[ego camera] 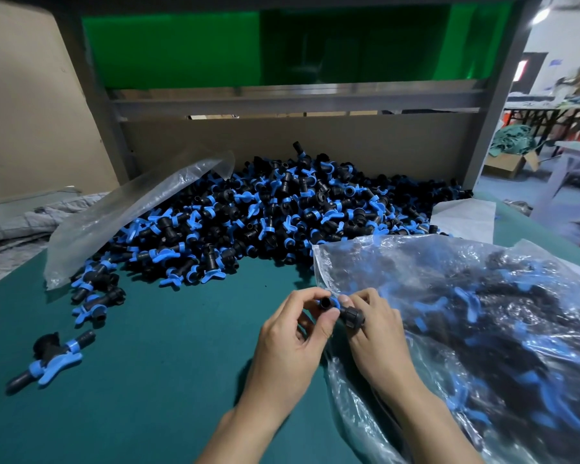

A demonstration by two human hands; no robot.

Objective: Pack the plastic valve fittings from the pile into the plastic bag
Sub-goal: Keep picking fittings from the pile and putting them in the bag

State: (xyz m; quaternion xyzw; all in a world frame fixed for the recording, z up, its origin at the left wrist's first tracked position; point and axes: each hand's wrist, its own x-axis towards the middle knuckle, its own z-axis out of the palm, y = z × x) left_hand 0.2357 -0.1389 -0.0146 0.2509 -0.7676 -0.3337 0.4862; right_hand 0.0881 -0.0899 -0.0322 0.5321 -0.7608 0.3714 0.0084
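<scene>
Low in the centre of the frame, both hands meet over one black-and-blue valve fitting (pixel 350 314). The left hand (pixel 292 343) pinches its narrow black end between thumb and curled fingers. The right hand (pixel 379 343) has its fingers wrapped round the thicker ribbed nut at the other end, so both hands are grasping the same part. The fitting is held just at the near left edge of the clear plastic bag (pixel 325 262), which lies across the right side of the frame. The bag is already bulging with more of the same fittings (blurred behind the crinkled film). The right wrist rests on the bag's lower folds.

The pile of valve fittings (pixel 282 212) spreads across the middle of the frame, heaped against a brown cardboard backboard (pixel 282 139) and thinning out toward the left. A second clear bag (pixel 131 212) lies flat over the pile's upper left edge. One stray fitting (pixel 47 358) sits apart on the green table mat (pixel 168 380) at lower left. A few more trail from the pile's left edge toward it. A white sheet (pixel 462 216) lies behind the filled bag at right.
</scene>
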